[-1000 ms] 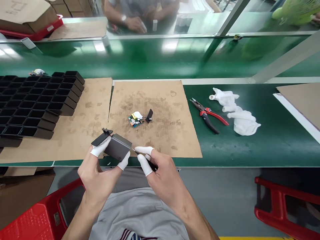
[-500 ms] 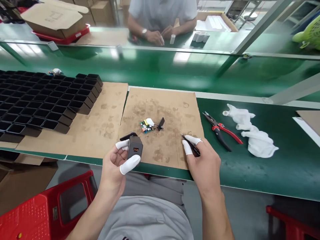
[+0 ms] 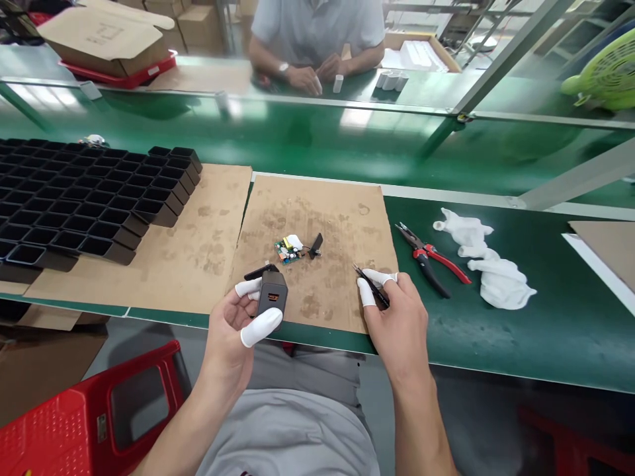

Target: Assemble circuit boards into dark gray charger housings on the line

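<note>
Left hand (image 3: pixel 233 330) grips a dark grey rectangular plastic charger housing (image 3: pixel 271 297) at lower centre; right hand (image 3: pixel 397 317) pinches thin black metal tweezers (image 3: pixel 371 287) above brown cardboard sheet (image 3: pixel 322 218).

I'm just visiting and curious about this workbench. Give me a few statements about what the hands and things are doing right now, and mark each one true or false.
1. The left hand holds a dark charger housing. True.
2. The right hand holds the red-handled pliers. False: it holds black tweezers; the pliers lie on the green bench.
3. A small circuit board lies on the cardboard sheet. True.
4. The white gloves are worn on both hands. False: they lie beside the pliers; the fingers wear only white cots.
</note>
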A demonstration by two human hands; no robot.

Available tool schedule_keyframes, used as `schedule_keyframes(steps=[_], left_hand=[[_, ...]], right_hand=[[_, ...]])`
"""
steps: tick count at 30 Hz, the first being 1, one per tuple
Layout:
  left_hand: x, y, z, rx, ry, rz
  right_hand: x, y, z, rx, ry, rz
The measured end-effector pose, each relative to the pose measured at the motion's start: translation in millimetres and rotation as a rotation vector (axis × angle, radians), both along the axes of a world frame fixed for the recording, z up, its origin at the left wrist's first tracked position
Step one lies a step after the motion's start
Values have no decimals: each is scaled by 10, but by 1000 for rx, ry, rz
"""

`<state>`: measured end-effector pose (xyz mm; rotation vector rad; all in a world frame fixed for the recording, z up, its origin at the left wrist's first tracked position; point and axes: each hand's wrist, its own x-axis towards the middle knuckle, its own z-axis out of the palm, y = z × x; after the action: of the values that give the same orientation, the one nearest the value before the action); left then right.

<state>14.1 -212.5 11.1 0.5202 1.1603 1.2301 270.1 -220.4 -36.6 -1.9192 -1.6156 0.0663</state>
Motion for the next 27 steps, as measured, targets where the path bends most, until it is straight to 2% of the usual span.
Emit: schedule_keyframes(steps=[4, 6, 8, 10, 12, 15, 19, 24, 27], left_hand=[[-7, -13, -89, 69, 67, -29], [-13, -5, -137, 170, 197, 3], [-24, 21, -185, 326, 435, 56], [-37, 64, -237, 487, 762, 85], [-42, 111, -295, 630, 1076, 105], [-22, 151, -389, 764, 1315, 135], [30, 90, -486, 825, 1260, 78], [77, -56, -567, 934, 1063, 38], [102, -64, -613, 831, 1019, 86]], right_hand=[[32, 7, -1, 11, -49, -27], [-4, -14, 47, 117, -72, -78], [-118, -61, 127, 253, 0, -88], [-318, -125, 212, 291, 185, 17], [-577, -185, 266, 197, 376, 192], [-953, -226, 273, 108, 526, 324], [-1209, -189, 255, 60, 616, 331], [-1195, -147, 257, 10, 646, 297], [-1172, -145, 198, 79, 580, 263]])
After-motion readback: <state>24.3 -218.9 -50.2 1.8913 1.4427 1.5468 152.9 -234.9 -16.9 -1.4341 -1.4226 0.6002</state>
